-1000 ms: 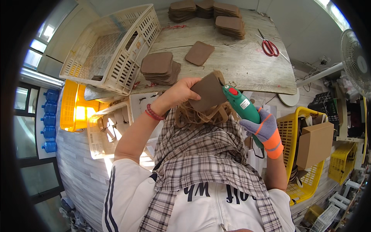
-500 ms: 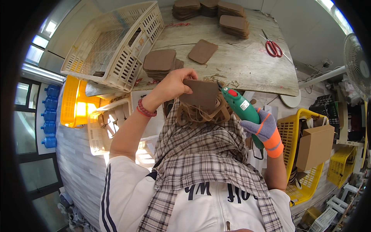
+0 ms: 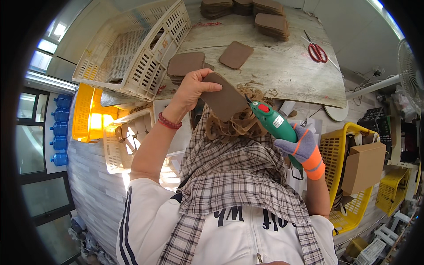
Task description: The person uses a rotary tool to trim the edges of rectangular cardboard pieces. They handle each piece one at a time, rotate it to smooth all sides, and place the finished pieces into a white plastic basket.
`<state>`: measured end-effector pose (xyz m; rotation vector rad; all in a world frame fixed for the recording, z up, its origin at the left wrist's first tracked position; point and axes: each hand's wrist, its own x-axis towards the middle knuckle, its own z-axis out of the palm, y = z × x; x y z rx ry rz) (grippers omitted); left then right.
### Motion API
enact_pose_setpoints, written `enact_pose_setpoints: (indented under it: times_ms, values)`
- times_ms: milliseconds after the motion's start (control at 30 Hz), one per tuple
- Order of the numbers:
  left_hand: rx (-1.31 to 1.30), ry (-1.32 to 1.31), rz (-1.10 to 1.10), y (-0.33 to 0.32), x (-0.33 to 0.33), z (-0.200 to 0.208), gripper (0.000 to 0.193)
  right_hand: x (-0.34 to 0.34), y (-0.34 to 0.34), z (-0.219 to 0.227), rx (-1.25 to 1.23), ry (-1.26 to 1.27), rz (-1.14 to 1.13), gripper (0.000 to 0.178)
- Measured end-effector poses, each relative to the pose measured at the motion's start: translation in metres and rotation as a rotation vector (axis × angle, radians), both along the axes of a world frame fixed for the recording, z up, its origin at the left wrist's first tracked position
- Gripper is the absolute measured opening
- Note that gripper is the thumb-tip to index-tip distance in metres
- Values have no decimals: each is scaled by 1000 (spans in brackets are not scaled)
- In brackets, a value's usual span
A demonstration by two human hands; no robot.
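1 brown pad (image 3: pixel 225 98), pinched in the left hand's (image 3: pixel 193 90) grip above brown strips (image 3: pixel 234 129), tilts more steeply than 0.5 s ago; likely new edge for the green tool (image 3: pixel 274 119). Gloved right hand's (image 3: pixel 301 145) grip wraps the tool; tip contact unclear.

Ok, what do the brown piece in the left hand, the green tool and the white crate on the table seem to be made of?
Brown piece: matte, smooth-faced sheet, perhaps leather or a synthetic; the look leaves it open.
Green tool: likely hard plastic, its rounded shell slightly glossy.
White crate: probably molded plastic, dull, judging by the regular slots in its walls.
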<state>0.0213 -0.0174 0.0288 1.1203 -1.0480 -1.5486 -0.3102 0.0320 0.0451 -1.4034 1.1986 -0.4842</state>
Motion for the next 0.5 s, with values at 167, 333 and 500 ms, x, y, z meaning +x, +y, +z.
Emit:
enact_pose_setpoints:
  times_ms: [167,333,500]
  values:
    - [10,-22,-22,2,-5,1,18,-2,2,-12,-34,38,5,51]
    - [46,-58,-57,6,-12,-2,18,4,5,-15,-97,43,3,51]
    - [89,-116,-100,11,-21,1,19,7,5,-14,-112,69,18,50]
